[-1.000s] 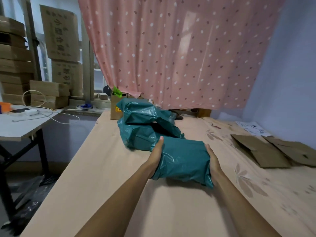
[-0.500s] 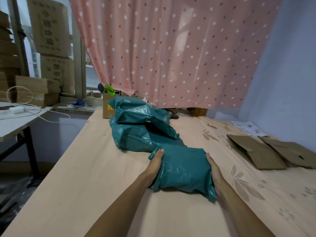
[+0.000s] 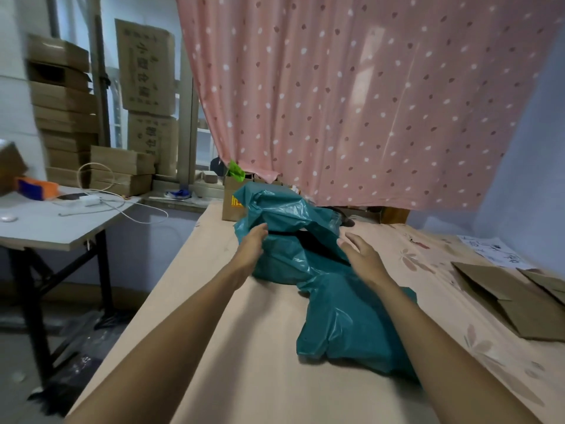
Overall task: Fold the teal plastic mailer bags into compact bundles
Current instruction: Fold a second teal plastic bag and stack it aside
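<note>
The teal mailer bags (image 3: pixel 284 240) lie in a loose crumpled heap toward the far end of the bed (image 3: pixel 244 347), w/ 1 folded bundle (image 3: pixel 351 325) nearer, just beside the right forearm. The film looks thin, glossy and very light, so probably slippery and springy: a fold will open again if not pressed. Best to take it at an edge or corner, pinch flat, not in the puffy middle.

The left hand (image 3: pixel 252 244) touches the left side of the heap, grip half curled on the plastic; I cannot tell if it really pinches. The right hand (image 3: pixel 362 255) hovers at the heap's right side, grip released, fingers spread, holding nothing.

Containers: a small cardboard box (image 3: pixel 232 203) stands behind the heap, something green (image 3: pixel 235 171) sticks out; the rest inside is hidden. 2 flat brown paper envelopes (image 3: pixel 507 298) lie at the right on the bed, well apart.
</note>
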